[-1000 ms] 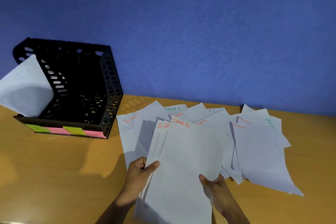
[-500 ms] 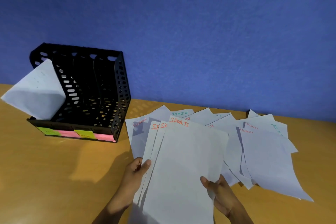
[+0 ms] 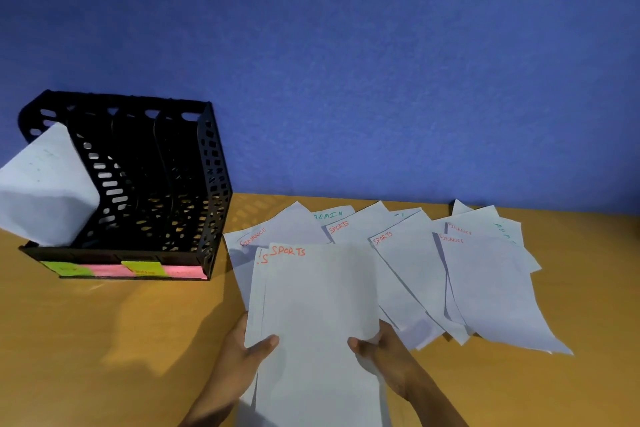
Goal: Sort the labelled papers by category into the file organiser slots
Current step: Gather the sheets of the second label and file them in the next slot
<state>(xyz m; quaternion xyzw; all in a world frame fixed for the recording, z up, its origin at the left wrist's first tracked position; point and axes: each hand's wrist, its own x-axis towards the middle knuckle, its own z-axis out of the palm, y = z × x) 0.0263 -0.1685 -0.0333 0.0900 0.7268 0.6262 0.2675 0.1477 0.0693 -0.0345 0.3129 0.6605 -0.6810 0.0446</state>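
Observation:
I hold a small stack of white sheets marked SPORTS (image 3: 317,305) in red, lifted off the desk. My left hand (image 3: 242,354) grips its left edge with the thumb on top. My right hand (image 3: 384,350) grips the right edge the same way. Behind the stack, loose sheets labelled FINANCE (image 3: 277,236), ADMIN (image 3: 332,215) and SPORTS (image 3: 408,260) lie fanned on the wooden desk (image 3: 104,340). A black perforated file organiser (image 3: 145,184) stands at the left, with green and pink sticky labels (image 3: 128,269) along its front. One white sheet (image 3: 45,191) leans out of its leftmost slot.
A blue wall (image 3: 346,63) runs close behind the desk. More FINANCE and ADMIN sheets (image 3: 491,281) spread to the right, their corners hanging toward the desk's front. Bare wood lies in front of the organiser.
The fanned SPORTS sheets in my hands have been squared into a tighter stack. My thumbs have shifted lower on its edges. The view has shifted, so the organiser sits further right.

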